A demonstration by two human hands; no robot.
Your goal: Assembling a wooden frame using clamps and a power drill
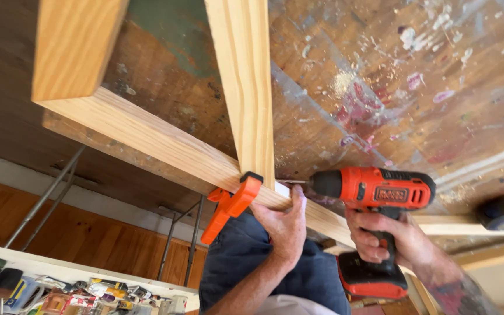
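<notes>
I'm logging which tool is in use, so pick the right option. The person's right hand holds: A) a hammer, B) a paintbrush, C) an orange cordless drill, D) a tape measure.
C: the right hand grips the handle of an orange cordless drill, its bit aimed at the wooden board that the left hand steadies beside an orange clamp.

Paint-spattered wooden work surface (415, 76), wood-panelled wall (88, 239), cluttered white shelf (59, 271), metal trestle legs (45, 195), bright daylight.
</notes>
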